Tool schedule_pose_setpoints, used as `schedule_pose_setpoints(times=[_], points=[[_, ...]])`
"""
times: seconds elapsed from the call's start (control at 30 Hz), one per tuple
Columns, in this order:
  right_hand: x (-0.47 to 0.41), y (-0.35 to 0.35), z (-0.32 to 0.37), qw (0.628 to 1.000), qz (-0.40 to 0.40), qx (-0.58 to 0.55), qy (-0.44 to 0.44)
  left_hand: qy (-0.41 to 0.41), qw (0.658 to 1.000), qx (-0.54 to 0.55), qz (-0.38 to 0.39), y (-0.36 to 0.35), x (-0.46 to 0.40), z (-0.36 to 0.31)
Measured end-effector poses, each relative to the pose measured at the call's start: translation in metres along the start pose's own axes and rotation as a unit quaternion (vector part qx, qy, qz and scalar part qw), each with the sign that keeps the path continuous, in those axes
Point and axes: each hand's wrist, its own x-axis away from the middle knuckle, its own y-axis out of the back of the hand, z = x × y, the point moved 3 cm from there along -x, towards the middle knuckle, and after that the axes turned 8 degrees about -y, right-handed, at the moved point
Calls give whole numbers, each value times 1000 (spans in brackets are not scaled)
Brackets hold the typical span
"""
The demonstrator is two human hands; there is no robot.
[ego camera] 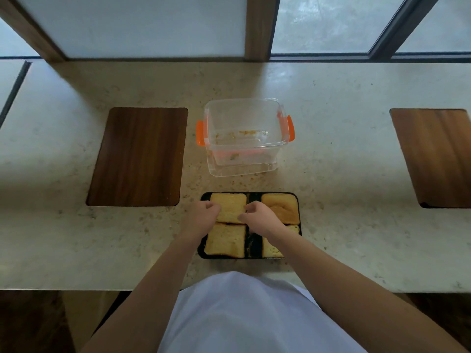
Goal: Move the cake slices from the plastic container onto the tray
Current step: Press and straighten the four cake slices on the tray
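At the near edge of the pale speckled bench (pixel 356 174), we see a black tray (pixel 251 197) lying with its long axis slightly along that edge and carrying four golden cake slices in a two-by-two grid. The far-left slice (pixel 230 206) and the far-right slice (pixel 283 207) sit toward the tray's far edge; the near-left slice (pixel 224 240) and the near-right slice (pixel 271 249) lie toward its near edge. Each slice lies flat, roughly square, its sides in line with the tray's edges, and a dark strip of tray shows between the left pair and the right pair.

Our left hand (pixel 202 216) and right hand (pixel 260 217) meet over the far-left slice, one at each side edge. Both sets of fingers are curled narrow, their tips at the slice's sides; we cannot tell whether they grip it or only touch it.

Just beyond the tray's far edge stands the clear plastic container (pixel 246 138) with orange clips, holding only crumbs, its long axis running left to right. Dark wooden boards (pixel 139 156) are set into the bench on either side.
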Motion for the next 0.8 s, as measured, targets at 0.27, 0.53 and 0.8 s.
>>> schedule_pose_setpoints(times=[0.27,0.53,0.8], points=[[2,-3,-8,1000,0,-3,4,-19,1000,-15,-12,1,7,12],[16,-12,-46,1000,2,1,-4,23,998,-50,-8,-3,31,34],[18,-18,-50,1000,24,12,2,43,999,-17,6,-8,30,33]])
